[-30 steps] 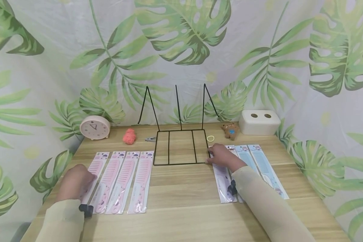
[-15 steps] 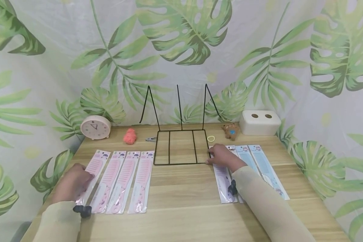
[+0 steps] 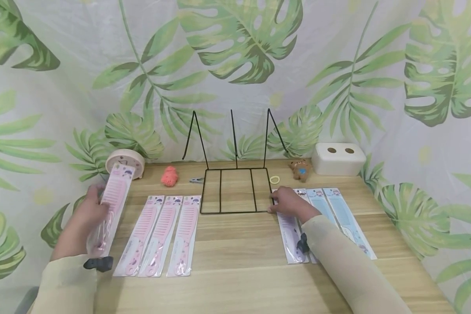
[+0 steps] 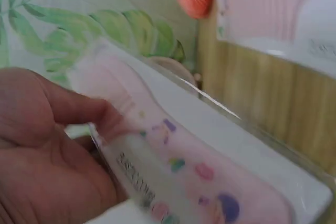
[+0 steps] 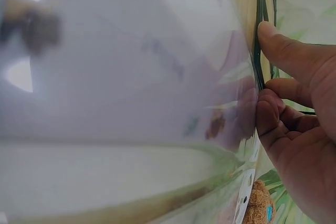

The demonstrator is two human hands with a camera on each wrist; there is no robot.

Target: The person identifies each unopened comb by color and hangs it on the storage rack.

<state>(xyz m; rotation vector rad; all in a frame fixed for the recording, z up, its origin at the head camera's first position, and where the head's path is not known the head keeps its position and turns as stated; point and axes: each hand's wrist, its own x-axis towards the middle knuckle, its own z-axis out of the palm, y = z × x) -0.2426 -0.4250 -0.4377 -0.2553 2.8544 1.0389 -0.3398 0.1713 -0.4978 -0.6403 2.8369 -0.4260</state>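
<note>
My left hand pinches a pink comb in a clear packet, raised off the table at the left and tilted, its top overlapping the clock. In the left wrist view the thumb lies over the comb packet, which is printed with small figures. Three more packaged pink combs lie side by side. My right hand holds the front right corner of a black wire rack, thumb and fingers at the wire. Under that hand lies a packaged purple comb, partly hidden.
Packaged blue combs lie at the right. Along the back stand a pink clock, a coral yarn bundle, a clip, a yellow ring, a brown bear and a white box. A leaf-print curtain hangs behind.
My left hand has lifted the leftmost pink comb from the table and moved it up and to the left, in front of the clock. My right hand stays at the rack's corner.
</note>
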